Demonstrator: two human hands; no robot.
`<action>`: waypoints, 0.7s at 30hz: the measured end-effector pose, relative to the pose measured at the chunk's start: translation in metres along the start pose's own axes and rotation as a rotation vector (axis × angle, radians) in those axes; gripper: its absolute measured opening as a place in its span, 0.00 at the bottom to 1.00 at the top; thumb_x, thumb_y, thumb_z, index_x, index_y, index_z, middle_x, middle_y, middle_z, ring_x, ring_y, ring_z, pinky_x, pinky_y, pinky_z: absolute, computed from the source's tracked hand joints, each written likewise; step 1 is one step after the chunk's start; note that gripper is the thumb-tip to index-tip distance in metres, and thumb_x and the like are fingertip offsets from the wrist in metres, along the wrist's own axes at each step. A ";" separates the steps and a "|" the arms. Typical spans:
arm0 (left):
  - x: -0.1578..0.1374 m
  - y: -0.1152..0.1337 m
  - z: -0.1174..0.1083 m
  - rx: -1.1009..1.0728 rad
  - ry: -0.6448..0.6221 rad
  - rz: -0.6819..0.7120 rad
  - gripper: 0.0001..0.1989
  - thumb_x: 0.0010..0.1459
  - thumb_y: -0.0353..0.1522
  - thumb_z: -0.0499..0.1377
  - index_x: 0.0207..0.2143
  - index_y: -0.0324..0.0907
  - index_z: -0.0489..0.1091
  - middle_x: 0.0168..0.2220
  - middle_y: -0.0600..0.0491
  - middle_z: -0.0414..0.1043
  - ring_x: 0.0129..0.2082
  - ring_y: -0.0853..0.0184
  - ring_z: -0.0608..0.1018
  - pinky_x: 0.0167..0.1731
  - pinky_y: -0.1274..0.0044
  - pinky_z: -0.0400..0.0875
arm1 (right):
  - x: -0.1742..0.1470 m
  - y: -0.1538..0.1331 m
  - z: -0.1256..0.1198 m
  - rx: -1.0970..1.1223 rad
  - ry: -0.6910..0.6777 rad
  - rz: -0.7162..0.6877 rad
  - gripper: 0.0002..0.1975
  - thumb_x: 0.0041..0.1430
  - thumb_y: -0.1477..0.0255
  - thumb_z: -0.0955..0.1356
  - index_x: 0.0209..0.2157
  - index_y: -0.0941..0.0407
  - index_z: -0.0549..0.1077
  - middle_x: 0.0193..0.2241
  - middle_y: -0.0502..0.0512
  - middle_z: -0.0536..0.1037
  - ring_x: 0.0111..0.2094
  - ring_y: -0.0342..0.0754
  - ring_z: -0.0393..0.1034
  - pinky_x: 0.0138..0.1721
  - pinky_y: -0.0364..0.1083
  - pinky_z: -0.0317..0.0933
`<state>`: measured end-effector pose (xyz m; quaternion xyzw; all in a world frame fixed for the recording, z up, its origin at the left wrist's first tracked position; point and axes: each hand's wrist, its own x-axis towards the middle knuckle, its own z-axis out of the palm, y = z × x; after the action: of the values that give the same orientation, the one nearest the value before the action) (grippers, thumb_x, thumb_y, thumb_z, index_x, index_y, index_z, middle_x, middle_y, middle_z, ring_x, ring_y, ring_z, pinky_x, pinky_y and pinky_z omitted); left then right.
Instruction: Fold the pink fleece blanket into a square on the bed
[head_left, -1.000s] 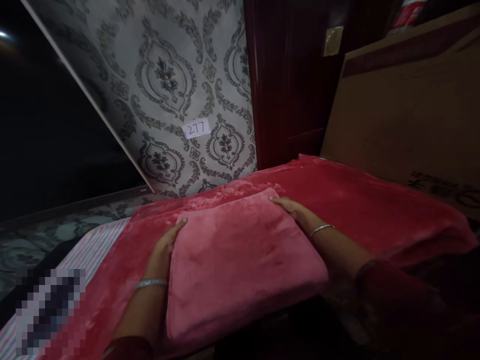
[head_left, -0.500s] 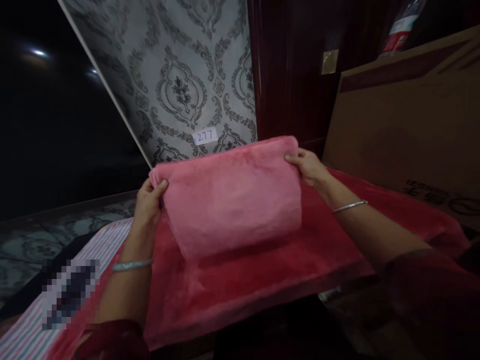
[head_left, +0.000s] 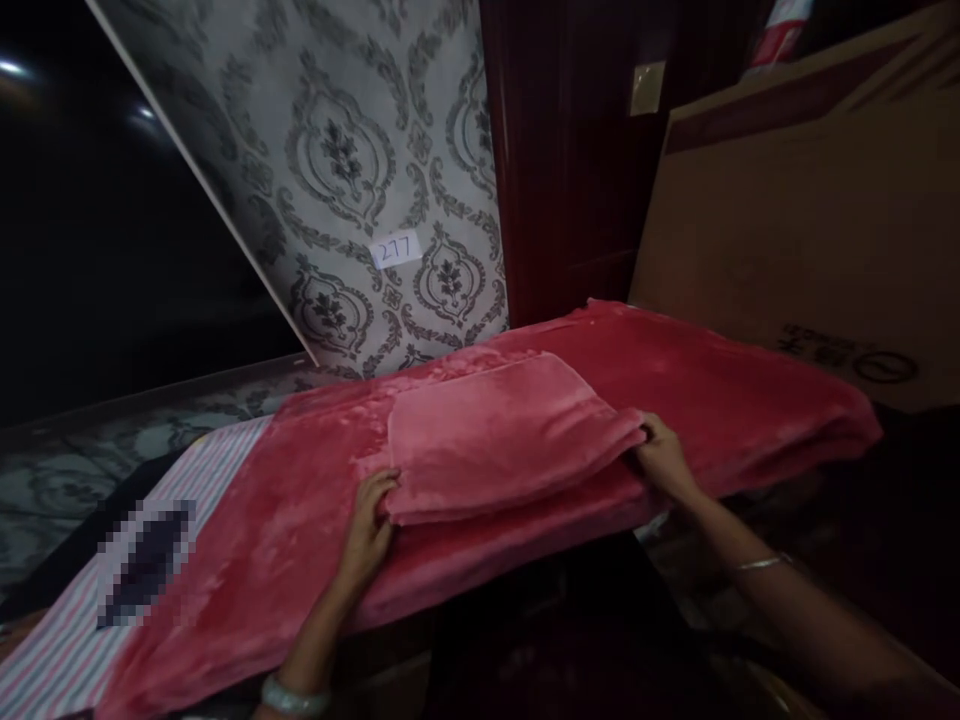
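A folded pink plush cloth [head_left: 495, 430] lies mostly flat on a red plush cover [head_left: 712, 390], its near edge lifted a little. My left hand [head_left: 371, 515] grips its near left corner, fingers closed on the fabric. At the near right corner, my right hand [head_left: 664, 455] pinches the cloth between thumb and fingers. Both hands are near the front edge of the covered surface.
Left of the red cover is a striped cloth [head_left: 217, 465] with a blurred dark patch. A large cardboard box [head_left: 795, 220] stands at the right, with a bottle [head_left: 780, 35] on top. Behind are a patterned wall [head_left: 405, 130] with a "277" label [head_left: 396, 249] and a dark screen-like panel [head_left: 112, 240].
The pink cloth was held up with its face toward me; now it is laid down on the red cover. Both hands have come lower and nearer, gripping its near corners.
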<state>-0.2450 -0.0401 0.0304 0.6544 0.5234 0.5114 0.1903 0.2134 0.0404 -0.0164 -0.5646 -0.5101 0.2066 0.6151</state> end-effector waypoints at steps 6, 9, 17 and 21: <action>-0.023 0.007 0.005 -0.105 0.094 -0.239 0.20 0.43 0.33 0.64 0.43 0.50 0.74 0.55 0.50 0.72 0.57 0.55 0.71 0.62 0.65 0.62 | -0.025 0.005 -0.013 0.475 0.016 0.346 0.13 0.45 0.61 0.72 0.35 0.50 0.75 0.35 0.52 0.80 0.42 0.56 0.76 0.53 0.61 0.68; -0.022 0.013 0.000 -0.480 0.124 -0.553 0.21 0.43 0.34 0.64 0.43 0.49 0.75 0.48 0.53 0.77 0.36 0.64 0.78 0.44 0.69 0.75 | -0.035 -0.005 -0.017 0.721 -0.075 0.552 0.14 0.53 0.54 0.70 0.34 0.49 0.74 0.32 0.54 0.80 0.38 0.56 0.77 0.48 0.61 0.71; 0.010 0.023 -0.001 -0.721 0.100 -0.842 0.14 0.53 0.39 0.63 0.43 0.46 0.74 0.38 0.52 0.81 0.31 0.63 0.81 0.31 0.72 0.77 | -0.062 -0.047 0.012 0.921 -0.132 0.667 0.15 0.54 0.55 0.73 0.38 0.48 0.73 0.37 0.53 0.82 0.42 0.55 0.78 0.48 0.58 0.74; 0.037 0.020 0.011 -0.552 0.043 -0.794 0.18 0.55 0.42 0.64 0.45 0.43 0.75 0.35 0.49 0.81 0.37 0.57 0.83 0.36 0.69 0.79 | -0.062 -0.058 0.032 0.893 -0.062 0.701 0.16 0.53 0.59 0.74 0.41 0.48 0.73 0.38 0.51 0.83 0.40 0.55 0.79 0.42 0.57 0.76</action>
<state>-0.2284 -0.0124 0.0590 0.3183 0.5812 0.5326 0.5265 0.1431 -0.0120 0.0065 -0.3789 -0.1731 0.6104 0.6737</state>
